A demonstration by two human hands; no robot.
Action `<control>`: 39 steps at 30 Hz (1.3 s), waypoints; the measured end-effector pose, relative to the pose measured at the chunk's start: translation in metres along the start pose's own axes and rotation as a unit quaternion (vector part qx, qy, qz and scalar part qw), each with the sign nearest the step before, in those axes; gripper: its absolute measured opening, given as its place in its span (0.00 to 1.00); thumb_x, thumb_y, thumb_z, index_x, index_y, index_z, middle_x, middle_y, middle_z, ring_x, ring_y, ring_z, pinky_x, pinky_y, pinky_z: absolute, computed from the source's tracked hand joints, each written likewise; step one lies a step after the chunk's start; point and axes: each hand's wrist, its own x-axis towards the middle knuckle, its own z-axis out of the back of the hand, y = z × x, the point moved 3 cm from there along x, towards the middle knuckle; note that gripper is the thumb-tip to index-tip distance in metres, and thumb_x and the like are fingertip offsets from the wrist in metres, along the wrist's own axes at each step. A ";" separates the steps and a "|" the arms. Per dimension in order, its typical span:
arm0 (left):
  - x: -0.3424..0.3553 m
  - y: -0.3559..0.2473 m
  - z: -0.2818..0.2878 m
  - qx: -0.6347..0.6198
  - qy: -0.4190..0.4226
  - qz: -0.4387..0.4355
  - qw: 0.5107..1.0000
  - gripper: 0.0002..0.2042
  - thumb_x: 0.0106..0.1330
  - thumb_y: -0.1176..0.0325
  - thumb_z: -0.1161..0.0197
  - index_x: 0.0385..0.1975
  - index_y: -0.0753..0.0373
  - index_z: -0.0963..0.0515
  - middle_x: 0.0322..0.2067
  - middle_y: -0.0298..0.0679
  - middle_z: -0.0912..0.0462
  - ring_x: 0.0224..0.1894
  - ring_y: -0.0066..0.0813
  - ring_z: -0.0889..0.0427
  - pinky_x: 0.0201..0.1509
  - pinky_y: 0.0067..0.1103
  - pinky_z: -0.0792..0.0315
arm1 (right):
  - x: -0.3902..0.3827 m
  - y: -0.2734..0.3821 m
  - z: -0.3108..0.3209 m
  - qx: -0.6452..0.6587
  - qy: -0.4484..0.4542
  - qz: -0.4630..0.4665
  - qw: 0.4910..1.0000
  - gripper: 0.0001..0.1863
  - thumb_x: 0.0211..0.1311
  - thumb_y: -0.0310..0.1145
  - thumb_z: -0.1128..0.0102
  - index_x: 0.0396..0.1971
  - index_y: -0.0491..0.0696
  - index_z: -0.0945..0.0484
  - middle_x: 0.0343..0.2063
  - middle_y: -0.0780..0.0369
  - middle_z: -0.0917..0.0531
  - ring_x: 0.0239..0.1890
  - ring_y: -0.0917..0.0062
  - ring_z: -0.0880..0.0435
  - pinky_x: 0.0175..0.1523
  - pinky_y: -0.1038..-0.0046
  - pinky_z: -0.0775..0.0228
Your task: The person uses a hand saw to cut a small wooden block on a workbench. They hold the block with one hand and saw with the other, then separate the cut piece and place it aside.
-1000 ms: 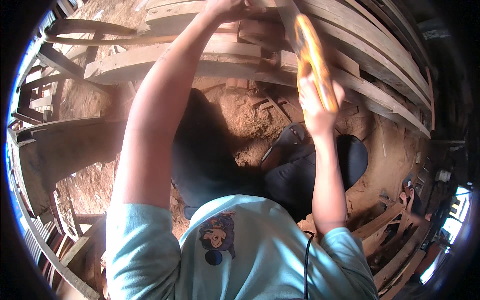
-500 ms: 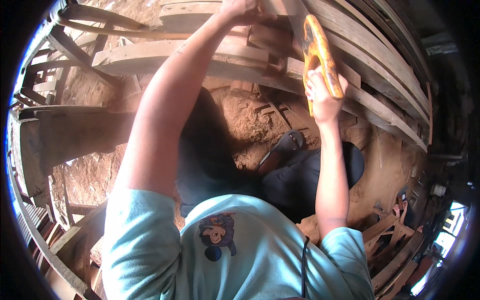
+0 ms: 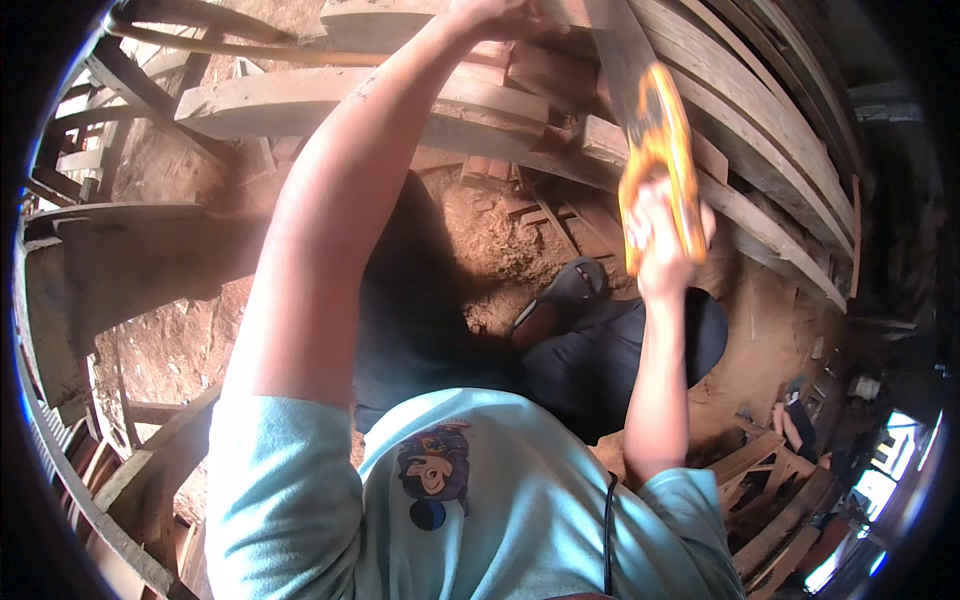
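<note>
My right hand (image 3: 660, 225) is wrapped round the yellow, dark-patched handle of a handsaw (image 3: 681, 150). The saw's broad grey blade slants up and left, over the timber at the top, and runs out of the picture; its tip and most of the toothed edge are hidden. At the top edge, my left hand (image 3: 512, 18) is against a piece of wood (image 3: 572, 12) close to the blade. One digit stretches toward the blade; the picture's edge cuts off the other fingers, so its grip cannot be made out.
Long thick planks (image 3: 740, 100) lie stacked at the upper right. A curved timber (image 3: 270, 100) crosses the upper left, near brick-like blocks (image 3: 485, 170). Wood scraps lie on the earth floor by my sandalled foot (image 3: 575, 285). Another person's arm (image 3: 790, 428) shows at the lower right.
My right hand has drawn the saw back toward me and slightly right, so more of the blade shows. The left hand has stayed at nearly the same place.
</note>
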 end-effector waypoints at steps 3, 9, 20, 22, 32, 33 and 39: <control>-0.003 0.008 0.009 0.028 -0.047 -0.007 0.998 0.37 0.59 0.34 0.31 0.51 0.65 0.19 0.47 0.54 0.15 0.59 0.55 0.21 0.59 0.45 0.24 | -0.042 0.025 0.011 0.017 0.015 0.019 1.000 0.08 0.68 0.25 0.38 0.28 0.43 0.24 0.16 0.66 0.25 0.15 0.87 0.30 0.21 0.82 0.40; 0.003 -0.004 -0.001 0.012 0.023 0.006 1.000 0.37 0.59 0.32 0.34 0.53 0.64 0.19 0.50 0.56 0.16 0.57 0.54 0.19 0.59 0.46 0.24 | 0.058 0.001 -0.023 0.041 0.054 0.000 0.998 0.08 0.68 0.26 0.35 0.29 0.47 0.25 0.17 0.69 0.25 0.16 0.86 0.29 0.21 0.81 0.39; 0.001 -0.002 0.002 0.006 0.010 -0.018 1.000 0.40 0.61 0.32 0.36 0.58 0.66 0.23 0.58 0.57 0.20 0.61 0.62 0.23 0.66 0.51 0.31 | 0.046 -0.004 -0.035 0.016 0.011 0.010 1.000 0.10 0.68 0.27 0.37 0.27 0.48 0.28 0.16 0.71 0.32 0.15 0.88 0.35 0.22 0.81 0.43; -0.001 0.002 -0.002 0.013 0.019 -0.022 0.999 0.40 0.61 0.32 0.35 0.57 0.66 0.22 0.57 0.57 0.20 0.61 0.61 0.23 0.65 0.51 0.30 | 0.066 -0.004 -0.035 0.049 0.011 -0.028 0.998 0.08 0.69 0.26 0.39 0.30 0.48 0.29 0.18 0.69 0.31 0.15 0.87 0.36 0.22 0.81 0.42; 0.004 -0.006 -0.006 -0.005 -0.027 -0.045 0.999 0.38 0.59 0.35 0.31 0.58 0.64 0.22 0.53 0.54 0.18 0.61 0.57 0.23 0.64 0.45 0.27 | 0.032 -0.005 -0.022 0.025 0.002 0.003 1.000 0.10 0.69 0.26 0.36 0.28 0.50 0.27 0.17 0.73 0.30 0.16 0.89 0.34 0.22 0.82 0.43; -0.002 0.008 0.007 0.008 0.000 -0.026 1.000 0.38 0.59 0.35 0.31 0.58 0.63 0.22 0.54 0.55 0.19 0.61 0.57 0.24 0.64 0.45 0.27 | 0.053 -0.009 -0.036 0.023 0.031 -0.005 0.999 0.11 0.68 0.25 0.37 0.26 0.49 0.28 0.16 0.72 0.30 0.16 0.89 0.34 0.22 0.82 0.42; -0.008 -0.026 0.024 0.039 -0.021 -0.016 0.999 0.37 0.59 0.35 0.31 0.56 0.63 0.22 0.56 0.55 0.20 0.62 0.57 0.24 0.63 0.45 0.27 | -0.053 0.012 0.009 -0.058 0.002 0.033 0.998 0.06 0.69 0.27 0.37 0.31 0.45 0.23 0.17 0.69 0.27 0.16 0.88 0.29 0.21 0.82 0.37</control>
